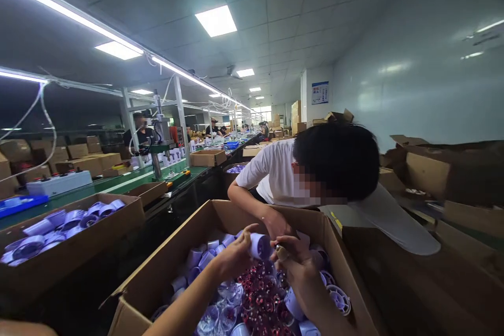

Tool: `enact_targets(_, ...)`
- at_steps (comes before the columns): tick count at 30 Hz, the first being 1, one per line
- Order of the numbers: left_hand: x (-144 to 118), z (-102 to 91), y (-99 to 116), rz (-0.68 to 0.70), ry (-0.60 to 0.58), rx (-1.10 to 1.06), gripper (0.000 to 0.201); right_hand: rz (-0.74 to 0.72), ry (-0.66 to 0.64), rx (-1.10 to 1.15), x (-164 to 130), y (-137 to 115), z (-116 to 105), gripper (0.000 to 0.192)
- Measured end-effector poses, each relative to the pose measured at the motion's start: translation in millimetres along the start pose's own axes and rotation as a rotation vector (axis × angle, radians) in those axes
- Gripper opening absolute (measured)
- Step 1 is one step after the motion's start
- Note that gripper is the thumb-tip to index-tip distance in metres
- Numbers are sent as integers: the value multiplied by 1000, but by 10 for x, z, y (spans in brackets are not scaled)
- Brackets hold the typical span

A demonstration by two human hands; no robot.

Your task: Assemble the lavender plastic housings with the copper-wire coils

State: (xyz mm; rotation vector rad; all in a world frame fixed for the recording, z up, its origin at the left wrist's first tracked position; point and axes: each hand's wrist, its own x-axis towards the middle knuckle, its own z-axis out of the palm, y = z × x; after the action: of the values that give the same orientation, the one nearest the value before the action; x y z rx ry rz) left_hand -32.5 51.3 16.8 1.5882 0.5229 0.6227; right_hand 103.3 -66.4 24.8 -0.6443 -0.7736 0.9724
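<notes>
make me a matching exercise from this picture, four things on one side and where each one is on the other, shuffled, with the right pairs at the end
Things
1. raised cup
2. small red parts
3. nearer blue tray
4. poster

Places
a. on a pale wall in the background
b. in the grip of the left hand
c. at the left edge of the picture
d. lying in the near cardboard box

Right pairs: 1-b, 2-d, 3-c, 4-a
</notes>
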Motion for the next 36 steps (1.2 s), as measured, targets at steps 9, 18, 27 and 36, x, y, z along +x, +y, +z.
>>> enact_targets(9, -120, 167, 86, 43, -198, 190, 71, 123, -197, 166, -43, -52, 7, 26)
enact_targets(18, 6, 15, 78, 417, 377, 725, 47, 101, -248, -154, -92, -142, -150, 30)
enact_targets(27, -5, 98, 131, 598, 494, 872, 43, 94, -258, -408, -92, -88, -139, 35)
enact_targets(36, 4, 78, 88, 793, 527, 860, 44, 157, -239, -451, -81, -63, -74, 38)
